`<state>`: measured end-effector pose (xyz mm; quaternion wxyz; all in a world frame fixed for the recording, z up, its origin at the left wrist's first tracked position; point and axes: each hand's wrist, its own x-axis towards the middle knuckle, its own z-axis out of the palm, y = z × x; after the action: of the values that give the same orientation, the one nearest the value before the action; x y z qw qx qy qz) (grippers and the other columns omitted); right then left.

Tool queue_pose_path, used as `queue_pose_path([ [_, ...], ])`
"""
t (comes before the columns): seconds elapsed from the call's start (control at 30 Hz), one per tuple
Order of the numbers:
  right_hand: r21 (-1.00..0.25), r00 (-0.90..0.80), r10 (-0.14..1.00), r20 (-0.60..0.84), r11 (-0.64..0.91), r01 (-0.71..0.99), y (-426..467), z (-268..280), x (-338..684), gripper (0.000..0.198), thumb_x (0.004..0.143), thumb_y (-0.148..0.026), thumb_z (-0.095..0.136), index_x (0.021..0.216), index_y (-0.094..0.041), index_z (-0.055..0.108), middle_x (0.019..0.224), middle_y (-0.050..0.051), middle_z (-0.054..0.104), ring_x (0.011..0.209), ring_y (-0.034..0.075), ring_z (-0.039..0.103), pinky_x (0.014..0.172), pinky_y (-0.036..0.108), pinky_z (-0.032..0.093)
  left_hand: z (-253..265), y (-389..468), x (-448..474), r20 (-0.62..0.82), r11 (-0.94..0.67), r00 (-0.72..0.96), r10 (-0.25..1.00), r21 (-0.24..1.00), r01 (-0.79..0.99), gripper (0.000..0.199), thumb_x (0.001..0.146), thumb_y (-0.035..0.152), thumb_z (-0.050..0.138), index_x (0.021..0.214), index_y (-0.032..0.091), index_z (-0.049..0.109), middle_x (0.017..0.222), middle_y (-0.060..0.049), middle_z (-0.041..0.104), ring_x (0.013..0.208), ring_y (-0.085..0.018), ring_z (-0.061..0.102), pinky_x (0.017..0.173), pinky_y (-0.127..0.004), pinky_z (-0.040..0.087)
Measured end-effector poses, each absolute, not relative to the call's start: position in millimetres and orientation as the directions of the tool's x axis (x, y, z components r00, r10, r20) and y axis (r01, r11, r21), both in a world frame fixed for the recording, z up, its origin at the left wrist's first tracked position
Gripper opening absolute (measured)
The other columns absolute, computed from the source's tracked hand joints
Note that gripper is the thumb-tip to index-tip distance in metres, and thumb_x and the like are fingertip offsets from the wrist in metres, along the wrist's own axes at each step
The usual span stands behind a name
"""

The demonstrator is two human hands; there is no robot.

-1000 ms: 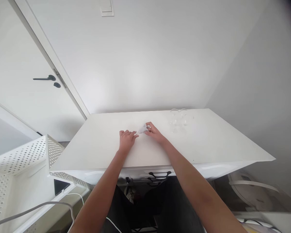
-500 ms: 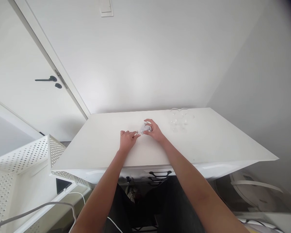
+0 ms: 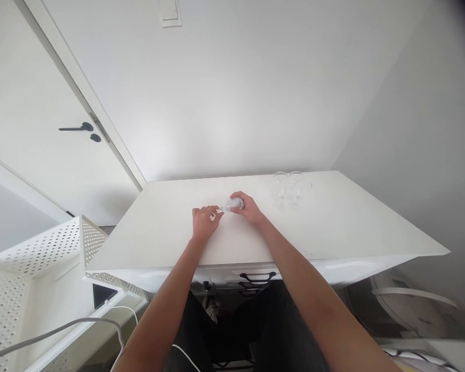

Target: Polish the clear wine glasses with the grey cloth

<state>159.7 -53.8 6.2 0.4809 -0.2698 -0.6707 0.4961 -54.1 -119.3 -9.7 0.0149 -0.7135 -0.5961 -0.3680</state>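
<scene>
A clear wine glass (image 3: pixel 230 205) is tilted on its side between my hands, low over the white dresser top. My left hand (image 3: pixel 206 221) is closed at its narrow end, with the fingers pinching around the stem and foot. At the wide end, my right hand (image 3: pixel 248 208) wraps its thumb and fingers round the bowl. Something whitish shows in or against the bowl; I cannot tell whether it is a cloth. To the right of my right hand stand several clear wine glasses (image 3: pixel 287 190), faint against the white surface.
The white dresser (image 3: pixel 170 237) has dark drawer handles (image 3: pixel 258 278) at its front, near my legs. On the left are a white perforated shelf unit (image 3: pixel 42 248), a grey cable (image 3: pixel 62 328) and a door with a black handle (image 3: pixel 76 127). A wall rises behind the dresser.
My right hand has turned slightly about the bowl, and its fingers have drawn closer together. The whitish patch now looks rounder. My left hand stays at the narrow end.
</scene>
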Motion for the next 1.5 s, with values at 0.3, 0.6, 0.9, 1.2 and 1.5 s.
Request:
queue_pose_path([
  [0.3, -0.932, -0.492, 0.797, 0.351, 0.349, -0.099, -59, 10, 160, 0.059, 0.069, -0.03, 0.086, 0.125, -0.026, 0.067, 0.106, 0.003, 0.068, 0.089, 0.02, 0.061, 0.081, 0.031, 0.047, -11, -119, -60, 0.552, -0.344, 0.019, 0.834, 0.492, 0.8, 0.01, 0.092, 0.028, 0.068, 0.099, 0.024, 0.062, 0.078, 0.002, 0.066, 0.066, -0.015, 0.061, 0.084, -0.034, 0.042],
  [0.6, -0.945, -0.376, 0.867, 0.327, 0.299, -0.13, -60, 11, 160, 0.067, 0.069, -0.036, 0.088, 0.131, -0.029, 0.063, 0.099, 0.002, 0.068, 0.088, 0.022, 0.063, 0.082, 0.034, 0.05, 0, -125, -58, 0.531, -0.327, -0.078, 0.844, 0.625, 0.709, 0.016, 0.103, 0.04, 0.046, 0.101, 0.024, 0.051, 0.087, -0.003, 0.06, 0.074, -0.017, 0.058, 0.07, -0.03, 0.044],
  [0.9, -0.93, -0.441, 0.824, 0.356, 0.361, -0.077, -62, 11, 159, 0.056, 0.078, -0.043, 0.082, 0.13, -0.027, 0.068, 0.108, 0.004, 0.068, 0.089, 0.021, 0.061, 0.083, 0.034, 0.049, 1, -127, -59, 0.43, -0.221, -0.313, 0.847, 0.82, 0.529, 0.039, 0.108, 0.048, 0.027, 0.083, 0.024, 0.043, 0.064, 0.001, 0.046, 0.059, -0.015, 0.044, 0.059, -0.029, 0.034],
  [1.2, -0.961, -0.311, 0.937, 0.159, 0.075, -0.267, -50, 0, 155, 0.038, 0.085, -0.053, 0.072, 0.111, -0.027, 0.073, 0.097, 0.004, 0.065, 0.082, 0.018, 0.058, 0.075, 0.034, 0.053, 2, -127, -57, 0.532, -0.343, -0.134, 0.836, 0.698, 0.629, 0.017, 0.1, 0.038, 0.052, 0.094, 0.023, 0.046, 0.084, 0.0, 0.051, 0.063, -0.012, 0.042, 0.062, -0.027, 0.037],
  [1.5, -0.945, -0.475, 0.818, 0.325, 0.293, -0.143, -57, 6, 161, 0.044, 0.09, -0.042, 0.072, 0.132, -0.03, 0.071, 0.117, 0.005, 0.071, 0.102, 0.023, 0.063, 0.096, 0.039, 0.049, 2, -128, -60, 0.415, -0.16, -0.389, 0.822, 0.825, 0.542, 0.038, 0.107, 0.045, 0.033, 0.076, 0.023, 0.038, 0.066, 0.002, 0.041, 0.058, -0.014, 0.035, 0.057, -0.029, 0.03],
])
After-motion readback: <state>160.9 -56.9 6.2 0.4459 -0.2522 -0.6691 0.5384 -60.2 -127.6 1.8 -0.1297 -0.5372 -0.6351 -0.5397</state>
